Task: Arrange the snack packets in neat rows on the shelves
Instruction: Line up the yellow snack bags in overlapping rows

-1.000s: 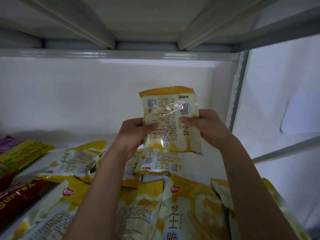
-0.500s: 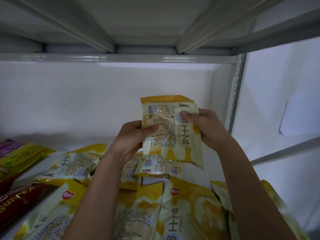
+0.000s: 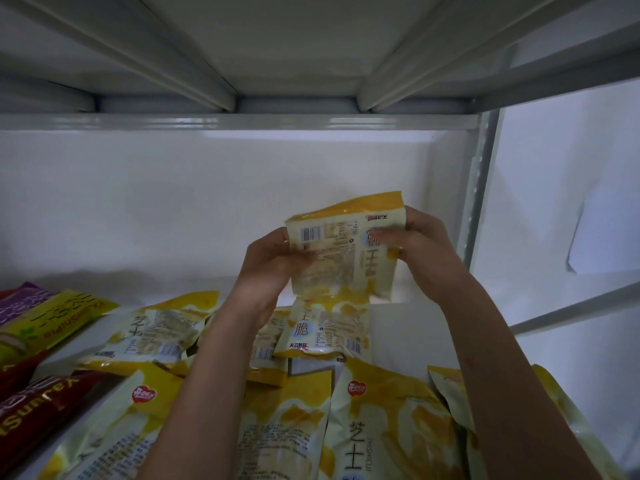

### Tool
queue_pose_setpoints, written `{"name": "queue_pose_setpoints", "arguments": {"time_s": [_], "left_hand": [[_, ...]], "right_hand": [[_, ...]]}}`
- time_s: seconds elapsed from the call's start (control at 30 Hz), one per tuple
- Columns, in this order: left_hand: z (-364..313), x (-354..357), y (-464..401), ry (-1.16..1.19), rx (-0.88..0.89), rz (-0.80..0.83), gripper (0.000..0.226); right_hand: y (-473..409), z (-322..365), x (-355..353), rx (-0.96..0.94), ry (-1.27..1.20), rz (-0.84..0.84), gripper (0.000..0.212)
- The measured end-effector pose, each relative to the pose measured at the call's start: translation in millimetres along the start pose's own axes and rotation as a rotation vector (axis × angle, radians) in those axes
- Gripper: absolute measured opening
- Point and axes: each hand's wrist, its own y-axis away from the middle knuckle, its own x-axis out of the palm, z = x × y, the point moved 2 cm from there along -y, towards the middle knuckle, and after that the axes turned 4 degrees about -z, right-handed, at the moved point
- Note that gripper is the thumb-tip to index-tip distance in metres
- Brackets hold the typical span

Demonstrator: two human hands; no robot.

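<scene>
Yellow snack packet (image 3: 344, 247) was held upright above the shelf (image 3: 408, 327), back panel toward the camera, over the loose heap of yellow packets (image 3: 325, 336). Left hand (image 3: 273, 261) gripped its left edge; right hand (image 3: 414, 242) pinched the upper right corner. Fingers were curled round the film. Risk: the packet, apparently tilted, could slide on the heap beneath and spoil the row.

White back wall (image 3: 173, 209) stood behind the unit. A perforated grey metal upright (image 3: 479, 188) rose at far right; beyond it, a pale side wall (image 3: 571, 168) and a grey crossbar (image 3: 575, 308).
</scene>
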Motion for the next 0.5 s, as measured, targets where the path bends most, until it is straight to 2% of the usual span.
{"name": "queue_pose_setpoints", "arguments": {"time_s": [0.1, 0.2, 0.3, 0.33, 0.4, 0.43, 0.5], "left_hand": [[-1, -1, 0, -0.059, 0.084, -0.073, 0.03], [4, -8, -8, -0.179, 0.11, -0.221, 0.045], [16, -16, -12, -0.028, -0.133, -0.295, 0.036], [19, -15, -11, 0.094, -0.256, -0.254, 0.031], [18, -12, -5, 0.295, -0.456, -0.13, 0.046], [16, -11, -2, 0.333, -0.494, -0.075, 0.054], [12, -9, 1, 0.34, -0.465, -0.051, 0.042]], "right_hand": [[1, -1, 2, 0.028, -0.034, -0.028, 0.024], [3, -2, 6, 0.042, -0.044, -0.039, 0.027], [2, -5, 8, 0.021, -0.04, -0.037, 0.019], [1, -6, 8, -0.007, -0.019, -0.039, 0.02], [2, -9, 12, -0.085, 0.027, -0.018, 0.031], [3, -10, 13, -0.112, 0.06, 0.007, 0.039], [3, -14, 15, -0.127, 0.125, 0.071, 0.056]]}}
